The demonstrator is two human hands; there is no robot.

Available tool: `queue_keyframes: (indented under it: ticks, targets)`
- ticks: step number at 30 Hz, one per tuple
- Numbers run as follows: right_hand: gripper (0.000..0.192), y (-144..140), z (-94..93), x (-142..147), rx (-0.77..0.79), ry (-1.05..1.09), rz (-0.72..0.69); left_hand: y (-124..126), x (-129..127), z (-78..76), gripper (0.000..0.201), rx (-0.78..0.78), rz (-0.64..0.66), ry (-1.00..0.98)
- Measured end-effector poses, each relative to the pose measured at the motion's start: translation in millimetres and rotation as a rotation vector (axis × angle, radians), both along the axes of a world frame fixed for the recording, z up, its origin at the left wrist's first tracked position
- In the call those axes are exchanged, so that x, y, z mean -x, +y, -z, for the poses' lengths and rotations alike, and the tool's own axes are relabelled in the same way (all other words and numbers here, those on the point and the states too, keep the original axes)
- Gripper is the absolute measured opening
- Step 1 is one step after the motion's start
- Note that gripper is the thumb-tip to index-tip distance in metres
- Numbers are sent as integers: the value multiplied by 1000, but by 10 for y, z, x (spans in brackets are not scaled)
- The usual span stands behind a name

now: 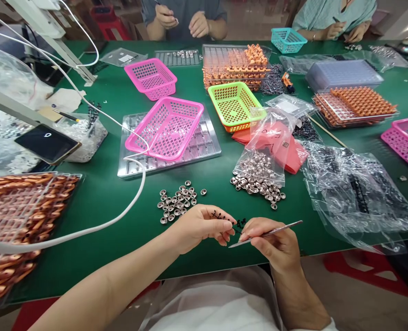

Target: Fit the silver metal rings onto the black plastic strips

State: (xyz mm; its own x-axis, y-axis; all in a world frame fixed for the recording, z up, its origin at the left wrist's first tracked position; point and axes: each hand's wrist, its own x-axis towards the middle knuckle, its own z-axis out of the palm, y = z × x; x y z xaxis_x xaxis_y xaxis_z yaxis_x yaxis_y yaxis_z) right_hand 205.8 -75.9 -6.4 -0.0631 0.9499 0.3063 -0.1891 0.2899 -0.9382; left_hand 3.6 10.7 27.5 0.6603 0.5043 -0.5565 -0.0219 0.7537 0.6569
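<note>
My left hand (204,226) pinches a small black plastic strip of tiny parts (221,216) near the table's front edge. My right hand (274,241) grips metal tweezers (266,234) whose tip points left toward the black parts (240,224) between both hands. Just beyond my left hand lies a loose cluster of small silver metal caps (178,201) on the green table (103,193). A second heap of silver caps (259,179) spills from an open clear bag (269,142).
A pink basket (165,128) rests on a metal tray (204,151). Another pink basket (152,78), a green basket (234,105) and trays of orange parts (236,66) stand behind. Clear bags with black parts (355,193) lie right; a rack of copper-coloured parts (17,220) left. Two people work at the far side.
</note>
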Motion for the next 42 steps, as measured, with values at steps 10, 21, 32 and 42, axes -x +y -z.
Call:
queue_keyframes:
  ticks: [10,21,32,42]
  targets:
    - [11,12,77,-124,24,148,397,-46,-79,83,26,-190,-123,116]
    - [15,-46,87,-75,42,-69,566,-69,-220,44,22,-160,-173,132]
    - [18,1,110,31,-9,-140,574,-80,-256,127,15,-154,-241,182]
    - [20,-3,98,35,15,-131,555,-95,-259,126,12,-185,-260,187]
